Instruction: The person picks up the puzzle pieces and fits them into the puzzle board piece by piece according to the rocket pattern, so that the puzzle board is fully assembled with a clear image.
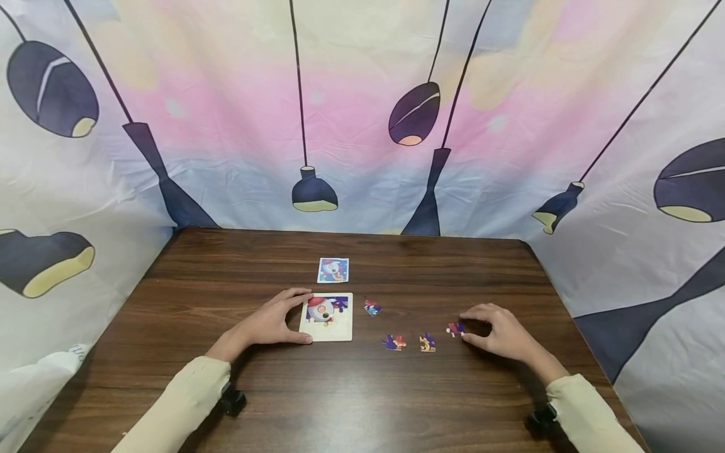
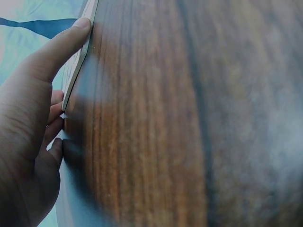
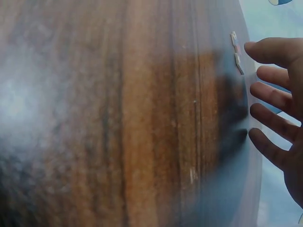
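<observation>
A square puzzle board (image 1: 342,330) lies on the table, its upper part filled with a picture of a white character in a red cap. My left hand (image 1: 273,319) holds it at the left side, thumb at the near corner and fingers at the far one. In the left wrist view the thumb (image 2: 61,47) lies along the board's edge (image 2: 75,75). On the right, my right hand (image 1: 498,330) is beside a red and purple puzzle piece (image 1: 455,329), fingertips right at it. The right wrist view shows its fingers (image 3: 272,94) spread, with pieces (image 3: 238,61) beyond the thumb.
Three more loose pieces lie between the hands: a blue and red piece (image 1: 372,307), a purple and orange piece (image 1: 394,342) and a purple and yellow piece (image 1: 427,343). A small picture card (image 1: 333,270) lies behind the board. Lamp-printed cloth (image 1: 362,126) hangs around the wooden table (image 1: 317,402).
</observation>
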`<act>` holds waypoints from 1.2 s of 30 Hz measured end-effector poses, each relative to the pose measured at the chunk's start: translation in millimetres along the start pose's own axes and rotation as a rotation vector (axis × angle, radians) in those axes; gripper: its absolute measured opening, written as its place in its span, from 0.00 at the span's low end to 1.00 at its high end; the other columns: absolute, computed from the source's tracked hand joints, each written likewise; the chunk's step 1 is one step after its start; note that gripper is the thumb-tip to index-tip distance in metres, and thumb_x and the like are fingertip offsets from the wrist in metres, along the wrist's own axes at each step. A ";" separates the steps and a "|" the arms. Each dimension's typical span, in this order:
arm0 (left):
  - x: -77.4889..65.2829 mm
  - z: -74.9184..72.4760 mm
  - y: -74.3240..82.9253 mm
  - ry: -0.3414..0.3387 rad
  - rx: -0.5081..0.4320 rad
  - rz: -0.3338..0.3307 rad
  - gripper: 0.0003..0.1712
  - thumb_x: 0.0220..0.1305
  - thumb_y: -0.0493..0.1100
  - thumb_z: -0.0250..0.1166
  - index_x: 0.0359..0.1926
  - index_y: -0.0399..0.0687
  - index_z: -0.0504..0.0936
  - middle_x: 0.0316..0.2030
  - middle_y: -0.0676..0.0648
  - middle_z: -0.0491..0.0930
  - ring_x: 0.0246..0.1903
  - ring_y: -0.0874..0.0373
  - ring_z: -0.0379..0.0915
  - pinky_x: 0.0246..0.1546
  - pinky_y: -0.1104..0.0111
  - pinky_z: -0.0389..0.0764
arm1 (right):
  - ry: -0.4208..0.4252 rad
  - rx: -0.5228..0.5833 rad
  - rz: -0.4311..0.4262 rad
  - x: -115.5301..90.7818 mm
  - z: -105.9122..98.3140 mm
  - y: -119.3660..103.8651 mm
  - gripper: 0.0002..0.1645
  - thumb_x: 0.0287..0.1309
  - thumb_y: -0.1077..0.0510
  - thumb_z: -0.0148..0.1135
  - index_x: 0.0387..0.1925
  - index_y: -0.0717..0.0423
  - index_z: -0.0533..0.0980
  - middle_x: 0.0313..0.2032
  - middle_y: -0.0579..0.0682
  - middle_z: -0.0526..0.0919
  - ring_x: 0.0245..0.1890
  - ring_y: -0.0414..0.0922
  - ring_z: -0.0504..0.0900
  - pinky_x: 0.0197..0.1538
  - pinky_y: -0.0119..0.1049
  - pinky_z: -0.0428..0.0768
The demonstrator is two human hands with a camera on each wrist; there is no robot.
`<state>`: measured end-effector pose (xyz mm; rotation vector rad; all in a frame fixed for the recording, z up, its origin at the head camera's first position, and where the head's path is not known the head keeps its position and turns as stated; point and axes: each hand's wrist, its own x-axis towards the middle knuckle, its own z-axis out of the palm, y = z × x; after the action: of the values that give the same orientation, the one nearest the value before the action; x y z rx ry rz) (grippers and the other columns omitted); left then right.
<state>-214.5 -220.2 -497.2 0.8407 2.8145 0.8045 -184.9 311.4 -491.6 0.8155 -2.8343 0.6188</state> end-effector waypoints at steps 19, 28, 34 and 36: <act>-0.6 -0.2 2.2 -0.011 -0.003 -0.014 0.61 0.48 0.75 0.74 0.76 0.47 0.67 0.75 0.44 0.62 0.73 0.41 0.58 0.66 0.40 0.66 | -0.064 -0.039 0.014 7.5 4.2 1.2 0.13 0.57 0.44 0.76 0.42 0.43 0.89 0.40 0.37 0.82 0.44 0.43 0.81 0.47 0.49 0.81; 0.0 0.4 1.5 -0.006 0.002 -0.015 0.62 0.48 0.76 0.74 0.76 0.47 0.67 0.75 0.44 0.62 0.73 0.41 0.58 0.66 0.40 0.67 | 0.017 -0.011 -0.060 30.7 2.7 -13.4 0.13 0.57 0.45 0.76 0.41 0.45 0.88 0.40 0.37 0.87 0.42 0.40 0.85 0.47 0.46 0.83; -0.2 -0.2 2.3 -0.008 -0.007 -0.020 0.62 0.47 0.76 0.74 0.76 0.48 0.67 0.75 0.45 0.62 0.73 0.41 0.58 0.66 0.41 0.67 | 0.057 0.023 -0.099 51.9 6.2 -34.4 0.14 0.57 0.44 0.76 0.41 0.45 0.88 0.40 0.37 0.87 0.43 0.38 0.84 0.46 0.44 0.84; 0.1 -0.1 2.3 -0.007 -0.005 -0.020 0.62 0.47 0.76 0.74 0.76 0.48 0.67 0.75 0.44 0.62 0.73 0.41 0.58 0.66 0.41 0.67 | 0.070 0.028 -0.126 59.3 8.1 -42.1 0.14 0.57 0.45 0.76 0.41 0.45 0.88 0.40 0.38 0.88 0.42 0.38 0.84 0.46 0.44 0.84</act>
<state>-213.5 -218.6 -495.9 0.8125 2.8088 0.8034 -212.7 247.1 -470.6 0.9486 -2.6930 0.6563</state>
